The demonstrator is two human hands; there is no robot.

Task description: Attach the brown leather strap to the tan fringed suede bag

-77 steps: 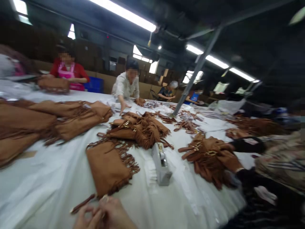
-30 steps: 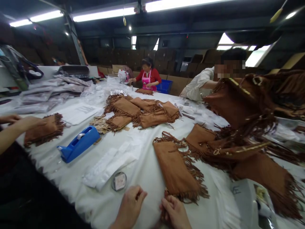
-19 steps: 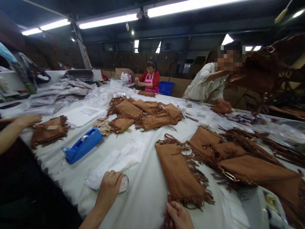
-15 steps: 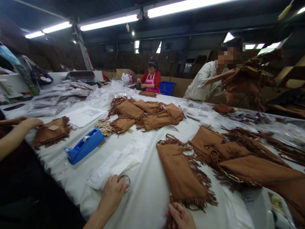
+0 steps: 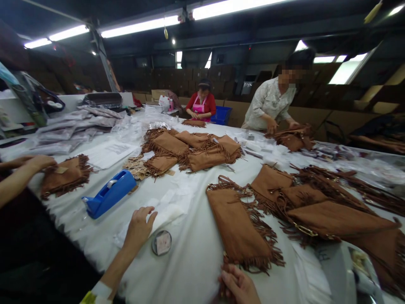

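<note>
My left hand [image 5: 139, 228] is over a stack of thin white paper [image 5: 169, 207], its thumb apart from the bent fingers and nothing visible in its grasp. Just to its right is a small round dish [image 5: 162, 243] with a pale square in it. At the bottom edge, my right hand [image 5: 238, 285] pinches a brown leather strip at the zip end of a fringed brown pouch [image 5: 237, 223]. That pouch lies flat, its fringe toward the right. Part of the strip is hidden by my fingers.
A blue tape dispenser [image 5: 109, 194] stands left of the paper. Fringed pouches [image 5: 171, 145] are heaped mid-table, with larger brown bags [image 5: 341, 219] at right. Beside me a co-worker's hand [image 5: 42, 162] touches a tagged pouch [image 5: 65, 175]. Two people work across the table.
My left hand has moved up and left, off the round dish to the white paper. My right hand stays at the pouch. The co-worker in white has lowered brown bags onto the table.
</note>
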